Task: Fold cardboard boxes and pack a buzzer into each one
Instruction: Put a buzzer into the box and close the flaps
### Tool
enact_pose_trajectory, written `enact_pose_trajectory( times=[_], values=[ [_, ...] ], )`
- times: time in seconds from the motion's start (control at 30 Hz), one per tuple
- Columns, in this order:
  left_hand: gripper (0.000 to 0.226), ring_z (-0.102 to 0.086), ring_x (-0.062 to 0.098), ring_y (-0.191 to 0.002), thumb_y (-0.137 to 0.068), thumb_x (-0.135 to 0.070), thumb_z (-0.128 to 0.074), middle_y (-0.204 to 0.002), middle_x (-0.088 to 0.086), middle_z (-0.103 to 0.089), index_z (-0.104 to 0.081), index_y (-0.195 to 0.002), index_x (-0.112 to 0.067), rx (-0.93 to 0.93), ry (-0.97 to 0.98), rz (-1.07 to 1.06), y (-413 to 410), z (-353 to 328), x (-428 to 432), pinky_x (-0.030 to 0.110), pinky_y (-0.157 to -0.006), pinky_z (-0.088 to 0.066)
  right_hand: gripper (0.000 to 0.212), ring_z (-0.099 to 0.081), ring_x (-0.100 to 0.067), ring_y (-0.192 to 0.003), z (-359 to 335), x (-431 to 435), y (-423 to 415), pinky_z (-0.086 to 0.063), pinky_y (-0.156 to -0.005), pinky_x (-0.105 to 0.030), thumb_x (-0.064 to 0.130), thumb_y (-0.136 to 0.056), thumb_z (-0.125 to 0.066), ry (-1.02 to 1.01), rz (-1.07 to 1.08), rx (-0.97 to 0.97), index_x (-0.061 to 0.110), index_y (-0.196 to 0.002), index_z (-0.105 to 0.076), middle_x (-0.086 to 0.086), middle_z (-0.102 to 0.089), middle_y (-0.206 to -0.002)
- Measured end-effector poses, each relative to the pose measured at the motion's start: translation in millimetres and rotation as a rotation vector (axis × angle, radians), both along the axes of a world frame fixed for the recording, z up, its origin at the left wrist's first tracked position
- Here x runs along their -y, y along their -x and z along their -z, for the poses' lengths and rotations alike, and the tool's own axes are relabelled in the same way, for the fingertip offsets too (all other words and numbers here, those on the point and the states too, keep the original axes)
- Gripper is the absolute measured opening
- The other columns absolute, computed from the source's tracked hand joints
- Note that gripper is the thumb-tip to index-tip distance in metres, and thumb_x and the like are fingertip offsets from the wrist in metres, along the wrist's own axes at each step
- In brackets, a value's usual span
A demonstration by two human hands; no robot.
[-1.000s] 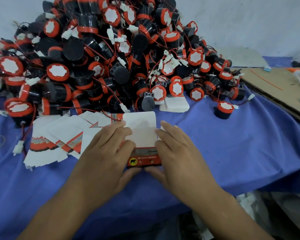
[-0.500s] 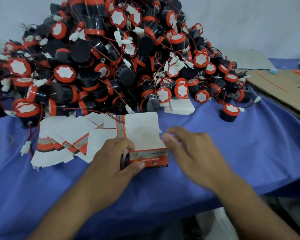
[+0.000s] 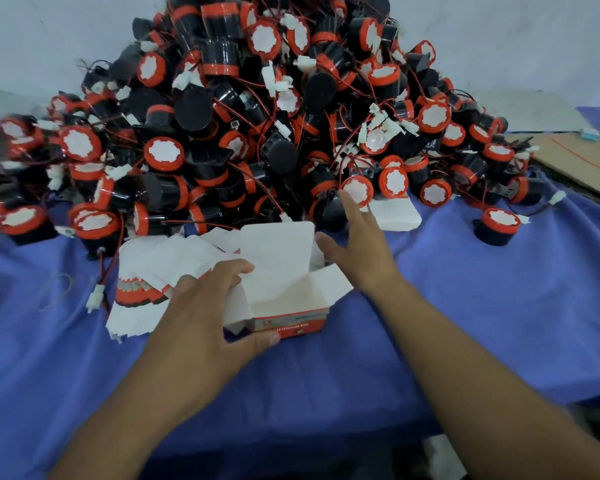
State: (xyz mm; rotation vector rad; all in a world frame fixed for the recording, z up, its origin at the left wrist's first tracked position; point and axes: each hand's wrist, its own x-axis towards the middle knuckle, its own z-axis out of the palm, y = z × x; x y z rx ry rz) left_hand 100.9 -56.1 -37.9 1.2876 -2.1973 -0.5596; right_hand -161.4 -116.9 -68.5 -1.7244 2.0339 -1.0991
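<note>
One open box (image 3: 291,320), one buzzer heap (image 3: 257,116)

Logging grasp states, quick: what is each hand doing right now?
Left hand: holds the open box, thumb on its front.
Right hand: open, holding nothing, stretched toward the buzzer pile.

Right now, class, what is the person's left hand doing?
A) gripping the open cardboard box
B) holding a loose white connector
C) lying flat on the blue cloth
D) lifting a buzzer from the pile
A: the left hand grips the open cardboard box at its left end, thumb under the printed front.
</note>
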Motion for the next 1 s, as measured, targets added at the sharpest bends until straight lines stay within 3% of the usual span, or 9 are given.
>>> enact_pose_trajectory(
  times=[0.17,0.37,0.5,0.6,0.67,0.77,0.83,0.9,1.0],
  values=[
    [0.078,-0.034,-0.011,-0.114,-0.065,-0.067,-0.076,-0.117,-0.051,-0.03,-0.023,-0.122,-0.071,0.069,-0.035,0.143,-9,1,-1,0.008,-0.082,-0.034,0.073,-0.05,-0.034,-0.119,-1,18,-6,-0.044,-0.091,-0.038,0.039,-0.09,-0.072,0.046,0.065,-0.088,0.032,-0.151,-0.033,-0.014,-0.053,-0.128],
    [0.076,-0.029,-0.014,-0.117,-0.069,-0.07,-0.071,-0.119,-0.048,-0.026,-0.017,-0.123,-0.072,0.108,-0.07,0.186,-12,5,-1,0.006,-0.086,-0.031,0.035,-0.058,-0.024,-0.081,-6,13,-10,-0.042,-0.063,-0.033,0.027,-0.085,-0.077,0.14,0.141,0.149,0.016,-0.098,-0.045,-0.003,-0.061,-0.089],
    [0.077,-0.027,-0.014,-0.117,-0.069,-0.072,-0.07,-0.12,-0.045,-0.024,-0.015,-0.123,-0.072,0.128,-0.087,0.189,-10,6,0,0.006,-0.086,-0.031,0.038,-0.056,-0.017,-0.073,-28,-10,-7,-0.048,-0.072,-0.032,0.032,-0.084,-0.08,0.217,0.109,0.466,0.008,-0.096,-0.051,-0.002,-0.058,-0.082],
    [0.076,-0.031,-0.007,-0.109,-0.07,-0.071,-0.069,-0.116,-0.039,-0.027,-0.012,-0.119,-0.074,0.14,-0.1,0.195,-2,6,-1,0.01,-0.083,-0.032,0.038,-0.065,-0.028,-0.084,-48,-42,-3,-0.058,-0.083,-0.048,0.034,-0.083,-0.08,0.29,-0.008,0.631,0.021,-0.1,-0.049,-0.009,-0.06,-0.091],
    [0.073,-0.032,0.0,-0.108,-0.071,-0.072,-0.067,-0.115,-0.033,-0.031,-0.012,-0.119,-0.071,0.156,-0.094,0.188,5,6,-2,0.015,-0.081,-0.032,0.042,-0.067,-0.037,-0.092,-60,-66,-1,-0.059,-0.087,-0.055,0.03,-0.086,-0.077,0.315,-0.142,0.704,0.033,-0.12,-0.052,-0.005,-0.064,-0.097],
    [0.076,-0.03,0.004,-0.101,-0.07,-0.075,-0.065,-0.112,-0.026,-0.036,-0.015,-0.126,-0.063,0.166,-0.058,0.16,15,7,-3,0.024,-0.078,-0.03,0.044,-0.068,-0.016,-0.096,-71,-95,-10,-0.06,-0.082,-0.033,0.023,-0.09,-0.075,0.345,-0.304,0.578,0.033,-0.13,-0.057,0.015,-0.067,-0.106],
    [0.075,-0.026,0.001,-0.092,-0.071,-0.074,-0.066,-0.108,-0.025,-0.038,-0.02,-0.128,-0.059,0.159,-0.021,0.149,21,7,-5,0.019,-0.078,-0.028,0.036,-0.067,-0.016,-0.107,-69,-110,-16,-0.055,-0.089,-0.026,0.022,-0.088,-0.076,0.33,-0.354,0.475,0.022,-0.122,-0.063,0.01,-0.068,-0.116],
    [0.076,-0.023,-0.003,-0.083,-0.072,-0.069,-0.069,-0.106,-0.026,-0.037,-0.026,-0.132,-0.051,0.145,0.018,0.155,27,8,-7,0.014,-0.079,-0.027,0.037,-0.061,-0.01,-0.112,-66,-122,-17,-0.048,-0.093,-0.019,0.035,-0.083,-0.08,0.326,-0.304,0.242,0.028,-0.116,-0.063,0.013,-0.066,-0.117],
    [0.077,-0.026,0.0,-0.083,-0.075,-0.063,-0.072,-0.109,-0.031,-0.035,-0.03,-0.137,-0.045,0.116,0.049,0.172,36,7,-11,0.026,-0.076,-0.025,0.044,-0.056,0.002,-0.105,-62,-132,-12,-0.043,-0.089,-0.014,0.043,-0.078,-0.079,0.384,-0.262,-0.029,0.03,-0.116,-0.061,0.016,-0.062,-0.117]
  ],
)
